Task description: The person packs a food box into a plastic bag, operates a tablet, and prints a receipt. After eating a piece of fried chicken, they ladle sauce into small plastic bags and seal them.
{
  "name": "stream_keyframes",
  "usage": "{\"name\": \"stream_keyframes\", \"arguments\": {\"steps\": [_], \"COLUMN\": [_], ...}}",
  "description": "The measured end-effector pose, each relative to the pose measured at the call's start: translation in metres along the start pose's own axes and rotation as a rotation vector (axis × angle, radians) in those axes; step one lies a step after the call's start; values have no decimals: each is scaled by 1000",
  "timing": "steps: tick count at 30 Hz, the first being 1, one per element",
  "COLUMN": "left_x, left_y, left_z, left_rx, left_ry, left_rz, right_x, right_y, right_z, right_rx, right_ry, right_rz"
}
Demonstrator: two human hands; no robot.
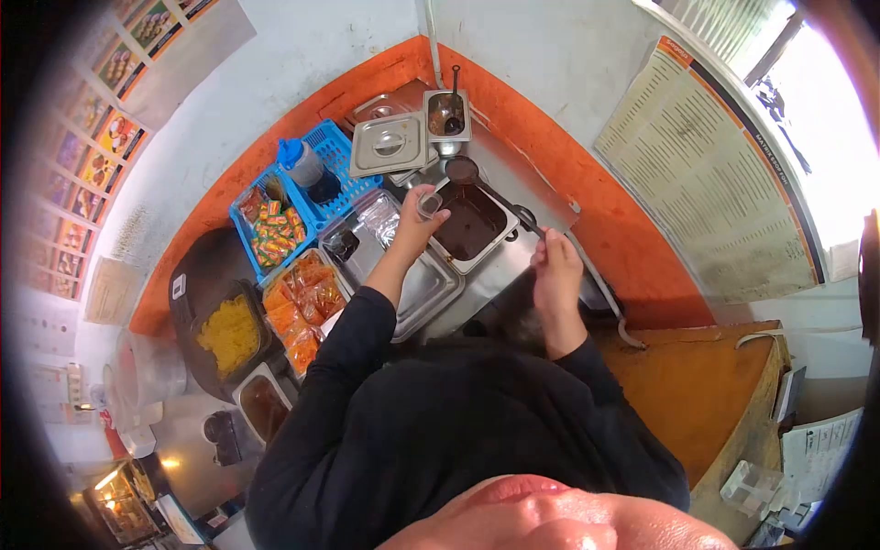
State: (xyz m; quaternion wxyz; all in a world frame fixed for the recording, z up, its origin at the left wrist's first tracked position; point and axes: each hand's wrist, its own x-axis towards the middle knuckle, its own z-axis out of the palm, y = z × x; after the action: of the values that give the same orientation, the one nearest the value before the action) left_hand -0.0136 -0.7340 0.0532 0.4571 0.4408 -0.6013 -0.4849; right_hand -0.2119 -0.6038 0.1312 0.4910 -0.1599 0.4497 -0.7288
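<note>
My left hand (417,223) holds a small clear plastic cup (428,204) above the left edge of a steel pan of dark brown sauce (472,223). Fingers of my right hand (555,261) are closed on the handle of a dark ladle (462,170). The ladle's bowl is over the pan's far edge, a little beyond the cup, and looks filled with brown sauce. Cup and ladle bowl are apart. How much is in the cup cannot be made out.
Behind the sauce pan stand a smaller steel container (446,115) and a steel lid (389,144). Leftward are blue baskets (346,165) with a bottle and packets, bagged orange food (302,302) and a tub of yellow food (229,335). Walls close off the corner.
</note>
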Motion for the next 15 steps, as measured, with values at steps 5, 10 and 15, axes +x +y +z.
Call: {"name": "stream_keyframes", "arguments": {"steps": [5, 10, 15], "left_x": [11, 7, 9], "left_y": [-10, 10, 6], "left_z": [8, 15, 16], "left_rx": [3, -74, -91], "left_ry": [-60, -45, -21], "left_rz": [-13, 3, -12], "right_x": [3, 3, -2], "right_y": [-7, -3, -6], "right_z": [12, 10, 8], "right_rx": [-58, -166, -460], "right_ry": [-111, -173, -245], "right_rz": [-91, -194, -403]}}
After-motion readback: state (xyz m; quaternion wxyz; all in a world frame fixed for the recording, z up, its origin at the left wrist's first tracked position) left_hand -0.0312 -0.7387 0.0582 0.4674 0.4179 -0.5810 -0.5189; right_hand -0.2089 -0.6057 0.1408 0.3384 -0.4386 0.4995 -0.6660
